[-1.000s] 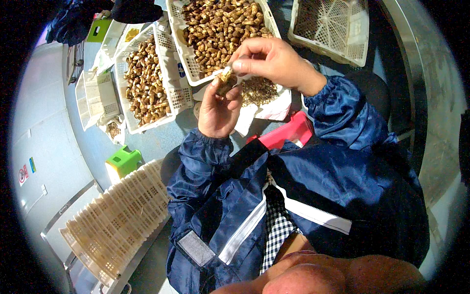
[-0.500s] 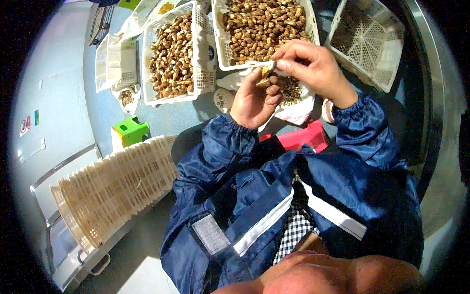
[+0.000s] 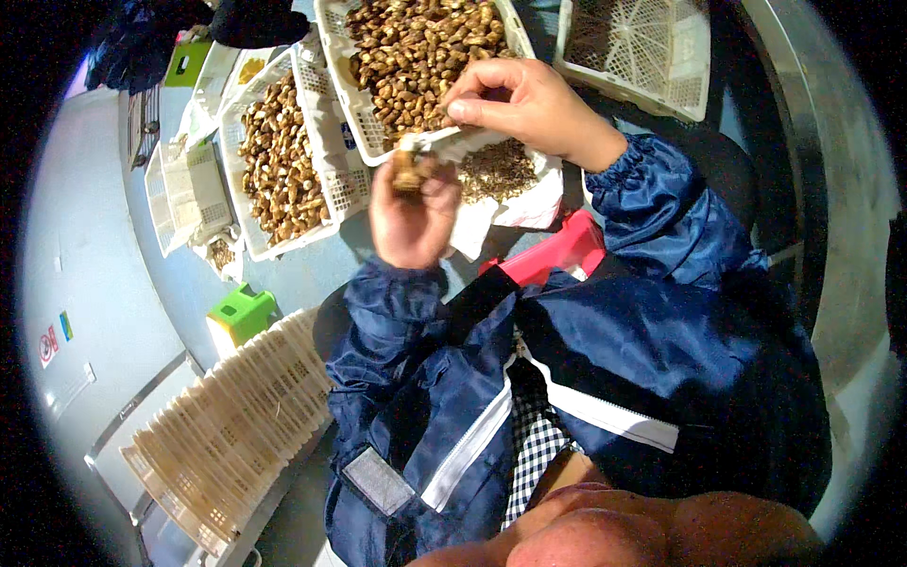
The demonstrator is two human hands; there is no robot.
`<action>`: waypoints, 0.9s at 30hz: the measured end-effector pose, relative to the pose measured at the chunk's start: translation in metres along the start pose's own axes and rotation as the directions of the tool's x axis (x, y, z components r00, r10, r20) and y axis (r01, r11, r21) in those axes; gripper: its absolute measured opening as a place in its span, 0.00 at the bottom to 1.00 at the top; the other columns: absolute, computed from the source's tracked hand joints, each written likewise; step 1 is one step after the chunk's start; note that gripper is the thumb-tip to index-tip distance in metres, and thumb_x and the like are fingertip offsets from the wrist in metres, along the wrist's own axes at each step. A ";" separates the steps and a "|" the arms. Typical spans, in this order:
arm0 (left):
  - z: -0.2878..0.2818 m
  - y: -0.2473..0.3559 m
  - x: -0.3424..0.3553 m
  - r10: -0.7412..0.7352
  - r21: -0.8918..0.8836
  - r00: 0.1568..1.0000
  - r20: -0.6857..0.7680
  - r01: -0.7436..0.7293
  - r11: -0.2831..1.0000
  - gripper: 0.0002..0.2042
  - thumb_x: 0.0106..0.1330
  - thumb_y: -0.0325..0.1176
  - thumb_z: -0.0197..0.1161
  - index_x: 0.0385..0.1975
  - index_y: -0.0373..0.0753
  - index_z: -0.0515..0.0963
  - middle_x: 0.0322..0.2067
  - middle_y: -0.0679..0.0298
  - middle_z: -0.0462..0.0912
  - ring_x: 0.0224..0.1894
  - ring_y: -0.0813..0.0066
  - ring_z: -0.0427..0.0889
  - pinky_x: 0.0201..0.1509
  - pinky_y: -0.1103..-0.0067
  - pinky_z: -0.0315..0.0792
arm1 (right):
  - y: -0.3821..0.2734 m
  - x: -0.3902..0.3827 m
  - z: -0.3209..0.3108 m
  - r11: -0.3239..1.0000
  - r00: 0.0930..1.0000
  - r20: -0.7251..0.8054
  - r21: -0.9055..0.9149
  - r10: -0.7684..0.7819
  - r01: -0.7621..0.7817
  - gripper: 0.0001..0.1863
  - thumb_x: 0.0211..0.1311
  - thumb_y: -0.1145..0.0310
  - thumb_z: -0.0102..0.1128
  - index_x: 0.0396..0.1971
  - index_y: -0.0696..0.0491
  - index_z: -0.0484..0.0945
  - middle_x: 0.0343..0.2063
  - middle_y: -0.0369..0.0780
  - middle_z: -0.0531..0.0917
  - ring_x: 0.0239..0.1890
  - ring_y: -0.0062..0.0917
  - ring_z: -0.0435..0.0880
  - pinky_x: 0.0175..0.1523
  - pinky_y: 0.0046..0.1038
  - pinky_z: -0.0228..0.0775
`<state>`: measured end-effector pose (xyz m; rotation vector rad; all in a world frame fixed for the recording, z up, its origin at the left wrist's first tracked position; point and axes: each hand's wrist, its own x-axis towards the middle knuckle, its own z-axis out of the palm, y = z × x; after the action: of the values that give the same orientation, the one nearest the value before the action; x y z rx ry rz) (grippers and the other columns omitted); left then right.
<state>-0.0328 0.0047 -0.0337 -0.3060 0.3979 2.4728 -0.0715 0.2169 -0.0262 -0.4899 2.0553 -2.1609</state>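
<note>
My left hand (image 3: 413, 213) is closed around a small brown-and-pale mushroom (image 3: 407, 173), blurred by motion, held up in the fingertips. To its right, my right hand (image 3: 529, 106) has thumb and forefinger pinched together over the near rim of a white crate (image 3: 520, 42). Whatever lies in that pinch is too small to make out. Brown mushrooms (image 3: 425, 57) fill the crate. Below the right hand, a heap of dark trimmings (image 3: 496, 172) lies on a white sheet (image 3: 529, 210).
Another white crate (image 3: 333, 194) of mushrooms (image 3: 279, 161) stands at left, with a smaller white basket (image 3: 184, 194) beyond. A lattice crate (image 3: 633, 57) sits at far right. Close by are a pink plastic piece (image 3: 557, 250), a green stool (image 3: 244, 312) and stacked baskets (image 3: 227, 425). Dark clothing (image 3: 255, 21) shows far left.
My hands have drawn apart; the left one has moved left and down from the right, still with the mushroom. The whole view has shifted, so the crates appear farther left.
</note>
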 end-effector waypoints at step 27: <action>-0.126 -0.019 0.256 0.085 0.400 0.991 -0.099 0.118 -0.909 0.15 0.60 0.35 0.61 0.44 0.33 0.78 0.34 0.55 0.82 0.37 0.69 0.81 0.42 0.75 0.73 | -0.032 -0.008 -0.066 0.973 0.866 -0.463 -0.209 -0.188 0.100 0.14 0.52 0.59 0.65 0.23 0.56 0.79 0.17 0.39 0.80 0.20 0.21 0.77 0.29 0.27 0.70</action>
<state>-0.2071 0.1119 -0.2329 0.6091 2.6588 0.0796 -0.0800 0.2846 0.0024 -0.1239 2.5597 -2.3852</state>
